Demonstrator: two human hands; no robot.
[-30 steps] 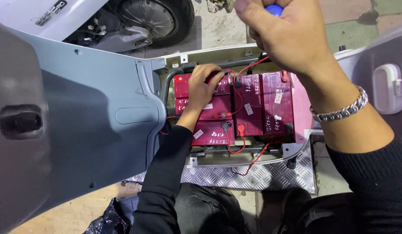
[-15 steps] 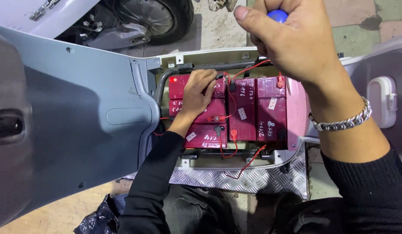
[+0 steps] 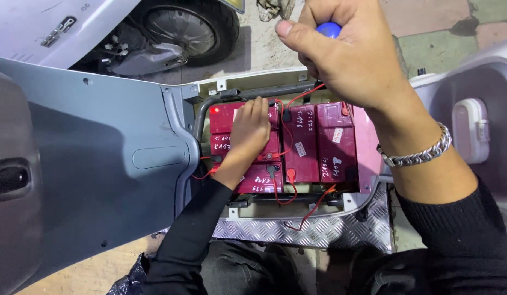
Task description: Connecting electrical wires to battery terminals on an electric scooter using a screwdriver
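Observation:
Several dark red batteries [image 3: 319, 143] sit side by side in the open floor compartment of a scooter, joined by red wires [image 3: 286, 188]. My left hand [image 3: 250, 131] lies flat on top of the left batteries, fingers together. My right hand [image 3: 351, 52] is raised near the camera, above the compartment's back edge. It is closed round a tool with a blue handle [image 3: 328, 28]; only the handle's tip shows, and the shaft is hidden under the hand. A silver chain bracelet [image 3: 420, 153] circles my right wrist.
The scooter's grey front panel [image 3: 95, 164] fills the left side. A ribbed metal footplate [image 3: 319, 232] runs along the compartment's near edge. Another scooter's wheel [image 3: 188, 27] stands at the top, and a light body panel [image 3: 477, 125] lies at the right.
The view has shifted slightly, so the batteries sit lower and more central. My left hand stays on the left batteries; my right hand keeps its grip on the blue-handled tool.

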